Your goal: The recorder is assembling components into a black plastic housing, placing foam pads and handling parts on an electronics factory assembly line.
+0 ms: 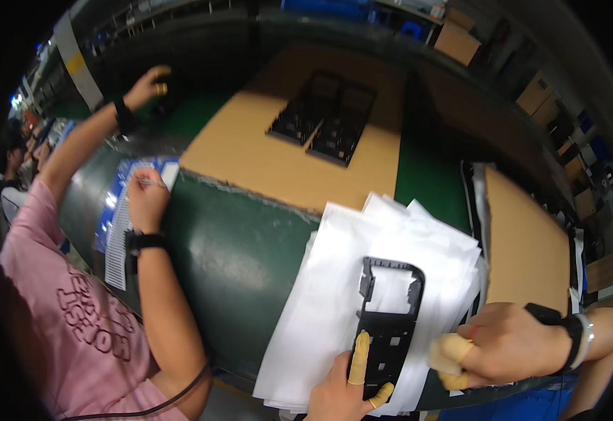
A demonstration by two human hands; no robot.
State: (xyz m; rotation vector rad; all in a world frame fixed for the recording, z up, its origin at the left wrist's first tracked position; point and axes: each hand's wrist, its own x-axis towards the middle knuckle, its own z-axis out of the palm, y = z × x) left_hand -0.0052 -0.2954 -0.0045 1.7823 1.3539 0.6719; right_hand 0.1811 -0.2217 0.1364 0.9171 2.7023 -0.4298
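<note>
A black plastic housing (386,330), long and with a large rectangular opening at its far end, lies over a stack of white sheets (313,309). My left hand (340,393) grips its near end, with yellow finger cots on the index finger and thumb at either edge. To the right of the housing and apart from it, my right hand (510,345) is closed. Its fingertips wear pale yellow cots and are partly blurred; whatever they may hold cannot be made out. A dark band and a bracelet circle the right wrist.
Two similar black parts (331,133) lie on a cardboard sheet (250,151) across the green bench (236,259). Another cardboard-topped stack (528,245) stands right. At left, a co-worker in a pink shirt (68,281) has one hand over a label strip (118,242) and blue packaging.
</note>
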